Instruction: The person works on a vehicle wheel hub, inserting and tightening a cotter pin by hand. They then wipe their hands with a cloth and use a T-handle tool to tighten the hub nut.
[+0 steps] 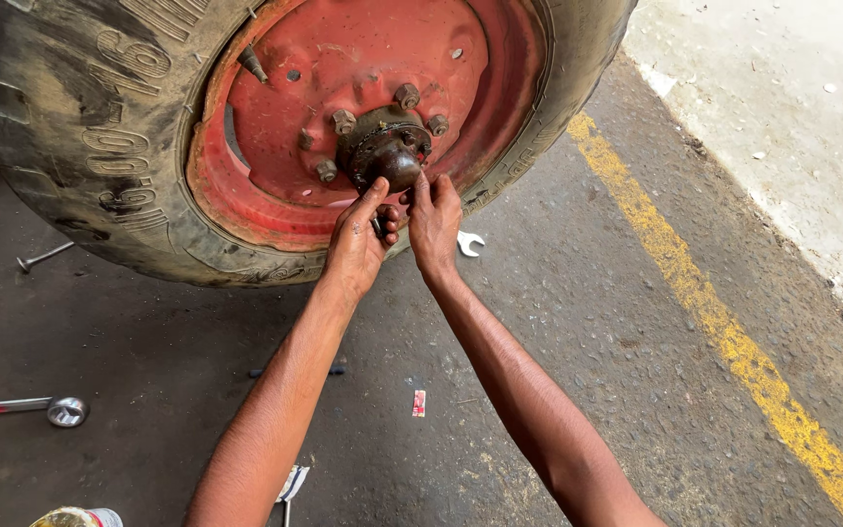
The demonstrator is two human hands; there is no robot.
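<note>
A large black tyre [70,146] on a red wheel rim [343,59] stands upright in front of me. At its centre is a dark, greasy hub cap [390,156], ringed by several rusty lug nuts [407,95]. My left hand [358,239] reaches up to the cap from below, thumb against its lower left side, fingers curled around a small dark object. My right hand [434,220] is right beside it, fingertips touching the cap's lower right edge. Both forearms stretch out from the bottom of the view.
A silver open-end wrench [469,243] lies on the dark floor just right of my right hand. A red-handled tool [21,408] lies at the left, and a metal rod [43,257] under the tyre. A yellow painted line [714,312] runs along pale concrete at the right.
</note>
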